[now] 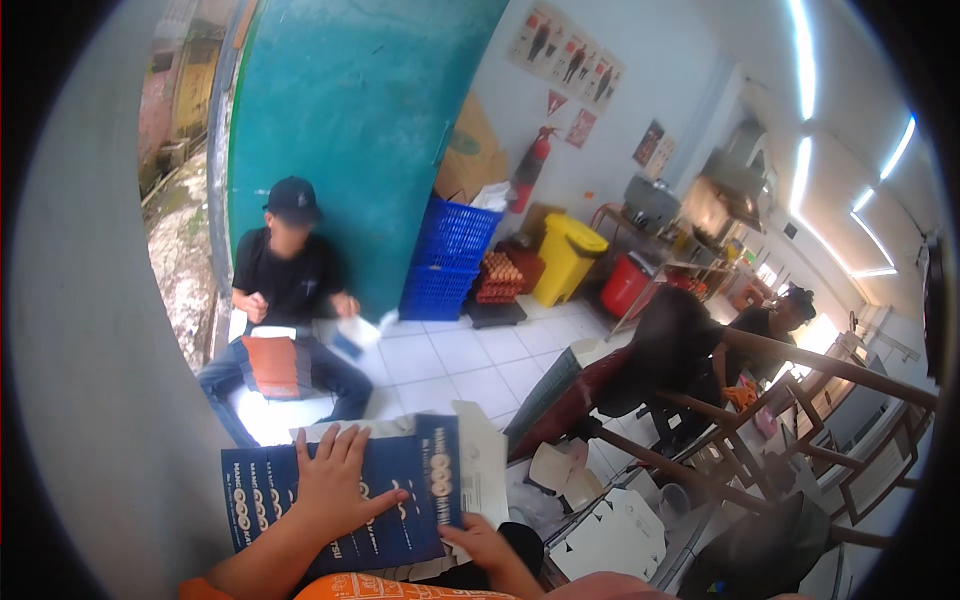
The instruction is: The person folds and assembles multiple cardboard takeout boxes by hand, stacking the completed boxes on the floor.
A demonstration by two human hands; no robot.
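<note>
A stack of dark blue printed cardboard box blanks lies across my lap, with white undersides showing at the edges. My left hand rests on top of them, fingers spread and thumb stretched to the right. At their right edge my right hand pinches a narrow blue flap, thumb on top and fingers partly hidden. White cardboard sticks out beyond that flap. Whether the flap belongs to the top blank I cannot tell.
Ahead, a seated person in a cap handles white and blue pieces. White cut cardboard lies at right, beside tilted wooden chair frames. Farther off are blue crates, egg trays, a yellow bin and another person.
</note>
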